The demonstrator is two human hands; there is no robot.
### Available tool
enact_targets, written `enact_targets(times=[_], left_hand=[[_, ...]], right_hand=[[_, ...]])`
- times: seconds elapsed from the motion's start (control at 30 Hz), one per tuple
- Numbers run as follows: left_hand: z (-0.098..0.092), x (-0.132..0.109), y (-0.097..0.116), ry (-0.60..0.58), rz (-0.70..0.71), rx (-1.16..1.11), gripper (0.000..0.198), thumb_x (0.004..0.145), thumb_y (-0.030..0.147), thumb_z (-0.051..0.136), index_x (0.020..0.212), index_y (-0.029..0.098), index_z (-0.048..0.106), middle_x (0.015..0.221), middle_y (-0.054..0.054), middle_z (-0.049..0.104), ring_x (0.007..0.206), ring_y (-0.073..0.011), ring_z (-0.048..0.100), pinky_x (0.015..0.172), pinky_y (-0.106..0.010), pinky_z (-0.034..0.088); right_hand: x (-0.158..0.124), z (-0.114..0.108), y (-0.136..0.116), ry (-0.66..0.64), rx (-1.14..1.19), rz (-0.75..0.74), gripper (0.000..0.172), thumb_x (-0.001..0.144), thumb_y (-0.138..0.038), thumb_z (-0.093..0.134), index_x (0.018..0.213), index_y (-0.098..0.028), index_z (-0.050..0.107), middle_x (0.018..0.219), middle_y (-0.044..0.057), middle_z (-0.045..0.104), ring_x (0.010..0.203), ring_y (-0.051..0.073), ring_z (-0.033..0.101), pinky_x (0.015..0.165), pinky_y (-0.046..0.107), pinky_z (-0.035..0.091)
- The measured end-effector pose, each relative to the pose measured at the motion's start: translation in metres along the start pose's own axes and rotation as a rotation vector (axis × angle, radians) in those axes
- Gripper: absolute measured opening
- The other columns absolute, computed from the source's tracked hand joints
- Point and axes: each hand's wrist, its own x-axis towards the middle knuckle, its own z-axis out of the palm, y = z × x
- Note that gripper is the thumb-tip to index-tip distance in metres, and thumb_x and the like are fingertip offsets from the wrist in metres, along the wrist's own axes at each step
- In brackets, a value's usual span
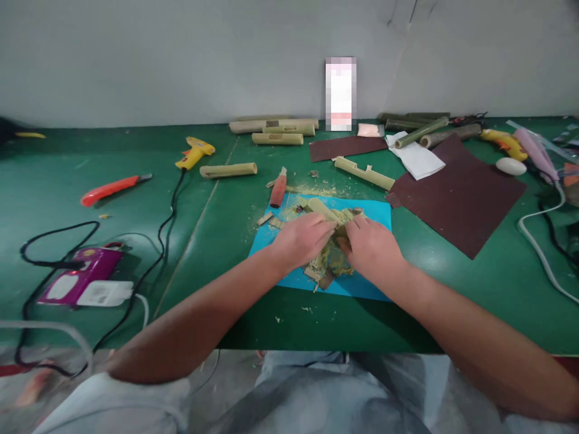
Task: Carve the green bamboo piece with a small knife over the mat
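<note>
A pale bamboo tube (322, 208) slants between my two hands above a blue sheet (377, 211). My left hand (305, 238) is closed, its fingertips pressed on the tube's near side. Closed around the tube's right end is my right hand (371, 244); its fingers partly hide that end. A small brownish patch shows between the fingertips, too blurred to name. Beneath the hands lies a heap of bamboo shavings (322, 259) and dust with dark scraps. Just beyond my left hand lies a red-handled blade tool (278, 190).
Cut bamboo tubes (277, 139) lie along the wall, another tube (364, 174) nearer. Dark sandpaper (461, 199) and a white tissue (416, 158) are at right. Leftward are a yellow glue gun (194, 154), a red cutter (111, 190) and a purple power strip (85, 271) with cables.
</note>
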Motion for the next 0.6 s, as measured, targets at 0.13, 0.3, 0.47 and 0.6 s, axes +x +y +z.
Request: enact_targets(times=[0.13, 0.3, 0.47, 0.6], left_hand=[[-0.002, 0.002, -0.008, 0.109, -0.031, 0.035, 0.037, 0.107, 0.028, 0.040, 0.095, 0.014, 0.072, 0.083, -0.008, 0.066, 0.082, -0.0210, 0.063, 0.075, -0.035, 0.052], [0.001, -0.001, 0.004, 0.032, 0.078, 0.035, 0.033, 0.106, 0.025, 0.042, 0.096, 0.016, 0.072, 0.079, -0.006, 0.063, 0.073, -0.0192, 0.060, 0.064, -0.032, 0.047], [0.001, 0.001, -0.009, 0.154, -0.022, 0.060, 0.033, 0.107, 0.027, 0.041, 0.100, 0.015, 0.072, 0.081, -0.007, 0.064, 0.079, -0.0199, 0.061, 0.070, -0.033, 0.051], [0.001, -0.001, 0.000, 0.037, 0.015, 0.087, 0.034, 0.106, 0.025, 0.041, 0.094, 0.017, 0.071, 0.079, -0.006, 0.063, 0.075, -0.0194, 0.060, 0.068, -0.033, 0.051]], right_hand=[[0.000, -0.001, -0.001, 0.006, 0.000, 0.016, 0.027, 0.101, -0.026, 0.047, 0.104, -0.012, 0.070, 0.102, 0.016, 0.070, 0.095, 0.027, 0.064, 0.075, 0.037, 0.043], [0.000, -0.001, -0.001, -0.028, -0.009, -0.007, 0.025, 0.101, -0.023, 0.048, 0.103, -0.012, 0.070, 0.100, 0.015, 0.070, 0.094, 0.027, 0.064, 0.075, 0.037, 0.043], [0.000, -0.003, -0.002, -0.020, -0.007, 0.022, 0.027, 0.102, -0.026, 0.048, 0.104, -0.012, 0.070, 0.103, 0.016, 0.070, 0.095, 0.027, 0.065, 0.075, 0.037, 0.044], [0.001, -0.003, -0.003, -0.033, -0.015, 0.001, 0.024, 0.100, -0.023, 0.049, 0.103, -0.012, 0.070, 0.100, 0.015, 0.070, 0.094, 0.027, 0.065, 0.074, 0.036, 0.044]])
